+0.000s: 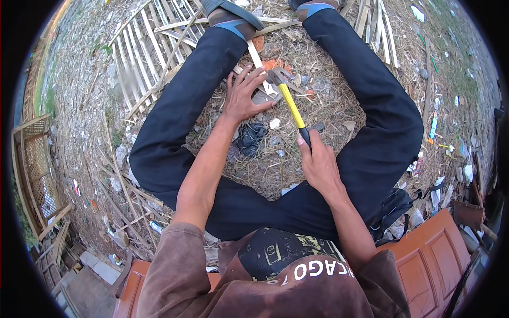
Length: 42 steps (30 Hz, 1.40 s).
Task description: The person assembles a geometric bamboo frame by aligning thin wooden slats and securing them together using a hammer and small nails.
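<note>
My right hand (320, 161) is wrapped round the black grip of a claw hammer (291, 106) with a yellow shaft. The hammer's dark metal head lies at the end of a pale wooden strip (255, 57), close to the ground between my legs. On the left side of that strip my left hand (245, 95) is spread flat, fingers stretched forward, thumb pointing towards the hammer. Beneath its fingers are the strip and a grey stone (263, 97). Whether a nail is there is hidden or too small to tell.
A slatted wooden frame (139, 58) lies ahead on the left, beside my shoe (233, 13). More pale slats (377, 29) are at the front right. Orange brick pieces (275, 64) and a black plastic bag (251, 139) lie between my legs. A reddish-brown panelled board (429, 265) is under me.
</note>
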Available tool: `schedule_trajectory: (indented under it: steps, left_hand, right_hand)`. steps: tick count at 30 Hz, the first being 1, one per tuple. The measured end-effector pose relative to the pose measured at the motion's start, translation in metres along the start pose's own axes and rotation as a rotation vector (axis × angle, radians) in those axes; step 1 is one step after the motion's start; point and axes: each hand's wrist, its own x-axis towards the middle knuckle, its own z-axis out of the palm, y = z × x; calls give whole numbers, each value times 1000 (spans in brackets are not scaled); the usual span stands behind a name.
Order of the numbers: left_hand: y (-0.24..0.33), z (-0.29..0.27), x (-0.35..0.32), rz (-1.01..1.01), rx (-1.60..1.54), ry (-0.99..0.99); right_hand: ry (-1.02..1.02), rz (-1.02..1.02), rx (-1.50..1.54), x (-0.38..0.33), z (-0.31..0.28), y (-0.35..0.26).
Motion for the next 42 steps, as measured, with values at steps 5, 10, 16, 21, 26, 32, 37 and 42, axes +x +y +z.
schedule_trajectory:
  steps: [5,10,16,21,26,32,37,42]
  left_hand:
    - [0,0,0,3,10,1]
    - [-2,0,-1,3,15,-16]
    - [-3,-7,1,18,15,-29]
    - [-6,-10,1,25,27,-29]
    - [-9,-8,2,37,30,-55]
    - [-6,-6,-1,38,19,-3]
    - [-7,-4,3,48,8,-4]
    - [-7,-3,0,27,-14,6]
  right_hand:
    - [9,-5,-2,0,1,1]
    - [15,-14,-29,2,3,1]
    - [1,-19,-53,5,6,-1]
    - [68,-103,27,1,-12,-32]
    - [78,-100,-101,5,10,-9]
    - [89,-100,3,1,-11,-32]
    - [81,-108,-56,7,9,-8]
    - [88,-127,-10,6,-9,-35]
